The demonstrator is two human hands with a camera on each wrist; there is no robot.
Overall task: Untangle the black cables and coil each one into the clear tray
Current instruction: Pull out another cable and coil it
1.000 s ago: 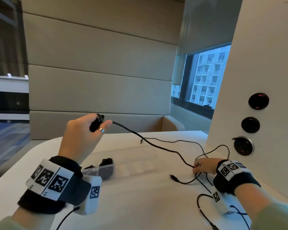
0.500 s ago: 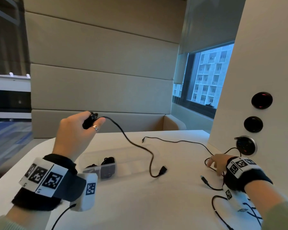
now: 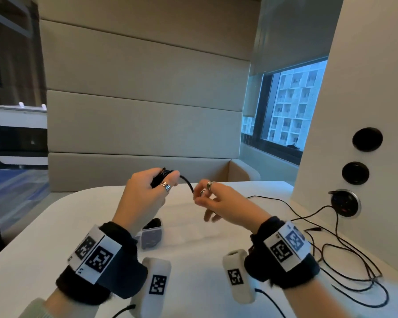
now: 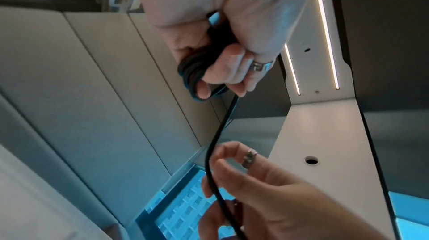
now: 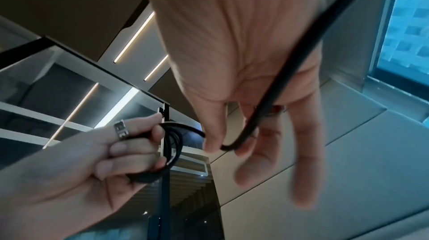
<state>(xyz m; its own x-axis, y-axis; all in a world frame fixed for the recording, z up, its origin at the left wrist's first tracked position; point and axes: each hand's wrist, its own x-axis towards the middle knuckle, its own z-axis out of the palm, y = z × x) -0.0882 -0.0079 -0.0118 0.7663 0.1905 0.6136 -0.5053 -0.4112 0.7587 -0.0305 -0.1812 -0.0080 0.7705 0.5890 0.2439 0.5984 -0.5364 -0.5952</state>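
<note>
Holding a coiled black cable (image 3: 162, 177) above the tabletop (image 3: 193, 283), both hands raised.
Left hand (image 3: 143, 198) clenches the coil; right hand (image 3: 218, 200) pinches its free strand just beside. Clear tray (image 3: 151, 237) below the hands, left of centre. Loose black cables (image 3: 345, 255) along the right edge.

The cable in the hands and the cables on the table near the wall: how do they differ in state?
The cable in the hands is mostly wound into a tight coil gripped by the left hand; the cables on the table lie in loose, overlapping loops. The held cable is lifted above the table, its free end pinched by the right hand; the others rest on the table, untouched. The held one looks thicker. All are black.
</note>
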